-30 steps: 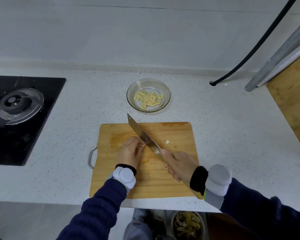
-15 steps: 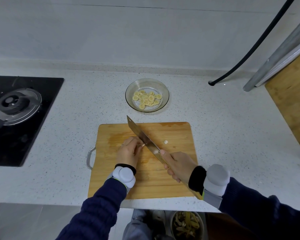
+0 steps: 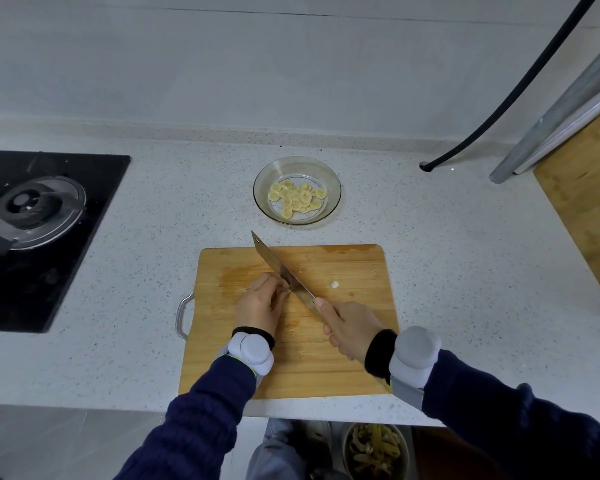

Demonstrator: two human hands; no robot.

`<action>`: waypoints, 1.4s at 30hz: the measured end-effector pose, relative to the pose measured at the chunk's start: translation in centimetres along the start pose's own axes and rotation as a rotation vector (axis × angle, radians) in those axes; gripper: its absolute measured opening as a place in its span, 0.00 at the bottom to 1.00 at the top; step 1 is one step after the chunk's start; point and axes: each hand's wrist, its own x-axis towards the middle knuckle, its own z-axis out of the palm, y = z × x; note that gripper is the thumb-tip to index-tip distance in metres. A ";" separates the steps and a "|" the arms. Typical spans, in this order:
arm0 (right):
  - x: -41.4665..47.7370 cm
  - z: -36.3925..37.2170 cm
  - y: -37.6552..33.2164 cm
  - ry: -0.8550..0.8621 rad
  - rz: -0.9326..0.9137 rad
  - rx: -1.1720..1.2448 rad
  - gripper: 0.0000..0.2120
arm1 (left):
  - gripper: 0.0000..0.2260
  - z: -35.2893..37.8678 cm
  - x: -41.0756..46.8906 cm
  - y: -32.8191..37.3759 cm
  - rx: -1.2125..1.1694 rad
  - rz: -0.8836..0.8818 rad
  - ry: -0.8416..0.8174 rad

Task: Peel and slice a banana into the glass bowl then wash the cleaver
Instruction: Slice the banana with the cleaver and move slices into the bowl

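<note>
On the board (image 3: 343,358) the left hand (image 3: 260,306) still pinches a banana bit (image 3: 289,289) against the cleaver (image 3: 278,268); right hand (image 3: 347,330) grips it; slicing nearly done.

The left hand (image 3: 260,308) curls over the spot by the blade, so what sits under its fingers is hidden. The right hand (image 3: 349,329) wraps right round the handle of the cleaver (image 3: 281,271), so the handle cannot be seen. A tiny white bit (image 3: 334,284) lies on the cutting board (image 3: 309,372), too small to tell what it is. The stove (image 3: 66,271) is cut off at the left edge and the wooden panel (image 3: 589,209) at the right edge. The black hose (image 3: 520,84) runs out at the top. The bin (image 3: 343,445) is cut off at the bottom
</note>
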 end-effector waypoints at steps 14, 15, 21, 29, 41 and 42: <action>1.2 0.1 1.0 0.012 0.078 0.222 0.23 | 0.05 0.1 0.0 0.2 -0.034 -0.008 0.016; 1.0 0.1 1.0 0.024 0.074 0.237 0.23 | 0.05 0.1 0.0 0.2 -0.035 -0.011 0.018; 0.0 -0.1 1.1 0.038 0.004 0.223 0.23 | 0.05 0.1 -0.1 0.3 -0.064 -0.047 0.031; -0.8 0.0 1.0 0.035 -0.026 0.153 0.23 | 0.05 0.2 0.0 0.1 -0.055 -0.043 0.041; -0.8 0.0 0.9 0.029 -0.006 0.127 0.24 | 0.05 0.2 0.0 0.1 -0.060 -0.046 0.034; -0.8 0.0 0.9 0.030 -0.004 0.120 0.24 | 0.05 0.3 0.0 0.1 -0.063 -0.044 0.032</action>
